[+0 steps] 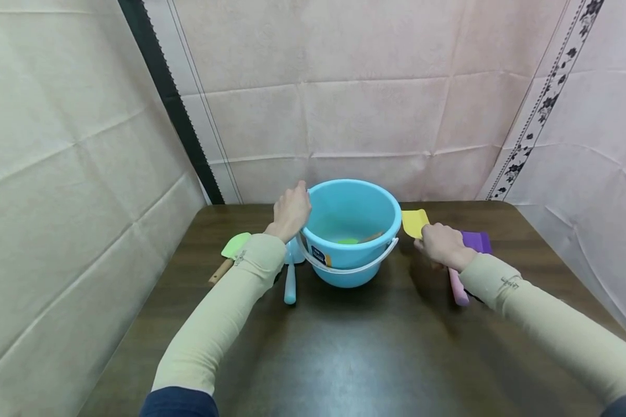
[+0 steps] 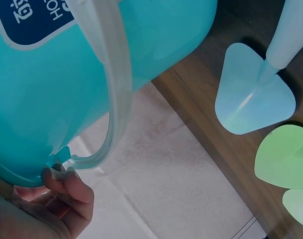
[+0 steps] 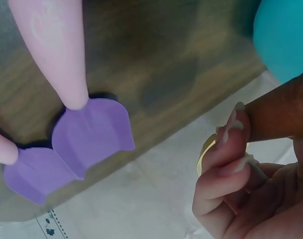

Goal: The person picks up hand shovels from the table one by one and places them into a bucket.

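Pale grn sleeves (image 1: pixel 221 318) w/ sm dk print (image 1: pixel 510 283); navy cuffs (image 1: pixel 179 402) abv.

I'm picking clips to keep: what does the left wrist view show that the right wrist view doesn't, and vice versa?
Only the left wrist view: the left hand gripping the blue bucket, the bucket's white carrying handle and dark label, a pale blue shovel and two green blades.

Only the right wrist view: the right hand holding the yellow scoop by its brown handle, and two purple scoops with pink handles.

Both: part of the blue bucket, the dark wooden table and the pale cloth.
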A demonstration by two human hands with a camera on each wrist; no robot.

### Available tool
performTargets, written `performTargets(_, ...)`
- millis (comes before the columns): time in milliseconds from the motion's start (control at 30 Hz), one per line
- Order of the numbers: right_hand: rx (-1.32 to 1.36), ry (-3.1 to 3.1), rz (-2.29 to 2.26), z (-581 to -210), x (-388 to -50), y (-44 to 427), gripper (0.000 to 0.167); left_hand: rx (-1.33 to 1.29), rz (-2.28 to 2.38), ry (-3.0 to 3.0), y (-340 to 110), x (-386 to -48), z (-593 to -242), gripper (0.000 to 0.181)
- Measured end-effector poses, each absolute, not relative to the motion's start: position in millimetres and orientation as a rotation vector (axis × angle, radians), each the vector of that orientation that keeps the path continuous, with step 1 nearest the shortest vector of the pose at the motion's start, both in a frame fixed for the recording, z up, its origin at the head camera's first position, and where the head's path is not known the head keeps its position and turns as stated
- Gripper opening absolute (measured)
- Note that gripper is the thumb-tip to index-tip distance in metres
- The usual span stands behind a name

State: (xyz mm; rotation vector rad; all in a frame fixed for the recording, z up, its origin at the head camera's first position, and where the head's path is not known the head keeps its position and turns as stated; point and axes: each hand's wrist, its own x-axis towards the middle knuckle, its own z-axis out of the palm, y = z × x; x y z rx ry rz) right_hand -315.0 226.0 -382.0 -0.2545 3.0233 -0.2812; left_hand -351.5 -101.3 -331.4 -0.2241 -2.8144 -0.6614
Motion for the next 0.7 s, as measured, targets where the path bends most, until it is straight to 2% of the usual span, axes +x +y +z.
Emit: performTargets(700,-0.285,3.166,-0.151,-336.0,-321.8,221.1,0.033,-0.225,-0.648,-2.811,-101.7,-352.9,-331.6,0.025)
